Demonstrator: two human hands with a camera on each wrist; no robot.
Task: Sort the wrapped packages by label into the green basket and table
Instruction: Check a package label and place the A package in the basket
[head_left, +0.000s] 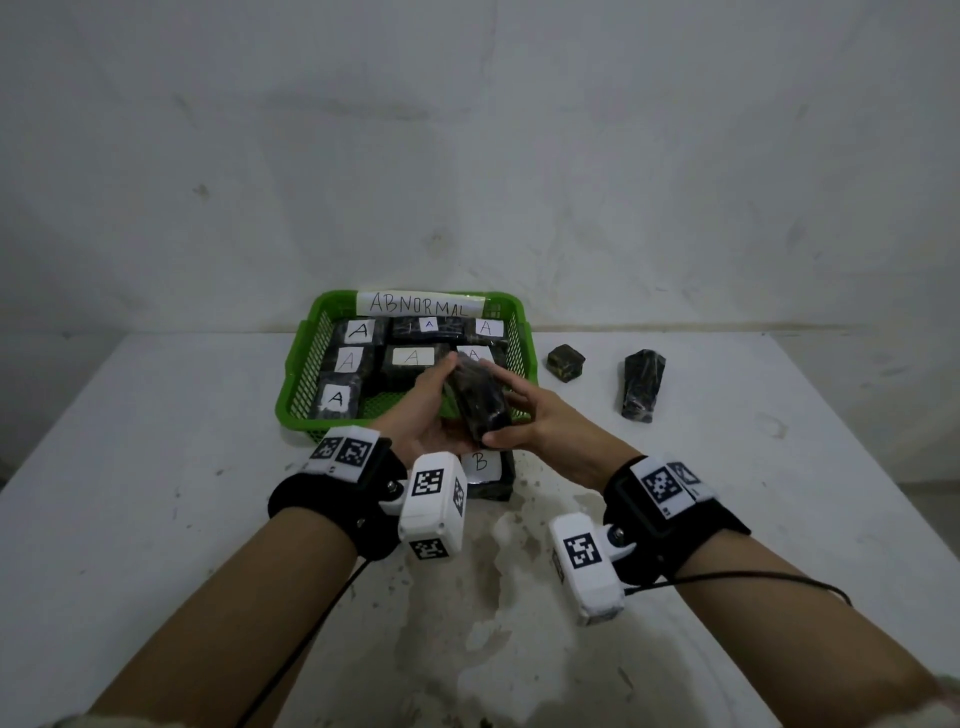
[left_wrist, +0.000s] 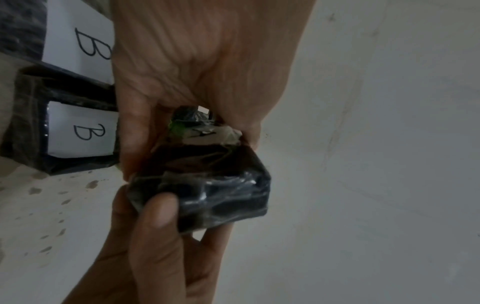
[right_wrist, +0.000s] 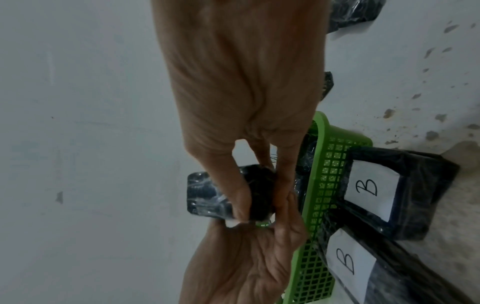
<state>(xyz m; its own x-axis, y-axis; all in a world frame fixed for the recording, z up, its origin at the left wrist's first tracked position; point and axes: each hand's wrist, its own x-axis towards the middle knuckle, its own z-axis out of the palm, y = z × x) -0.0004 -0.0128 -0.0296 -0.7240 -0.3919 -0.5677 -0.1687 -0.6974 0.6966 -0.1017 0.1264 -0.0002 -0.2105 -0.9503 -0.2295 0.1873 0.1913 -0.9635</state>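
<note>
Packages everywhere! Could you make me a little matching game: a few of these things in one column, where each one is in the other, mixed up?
Things:
1. A-labelled packages
2. B-labelled package
3. held package
4. small cube package

Places:
a. between the left hand and right hand
b. on the table, right of the basket
c. in the green basket
d. on the table, in front of the basket

Pairs: 1-c, 2-d, 3-a, 4-b

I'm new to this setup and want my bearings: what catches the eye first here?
The green basket at the table's far middle, tagged ABNORMAL and filled with dark packages labelled A. Just in front of it, the left hand and right hand together hold a dark package whose label does not show. Two B packages lie by the basket's near side, and two more unsorted packages to its right.
</note>
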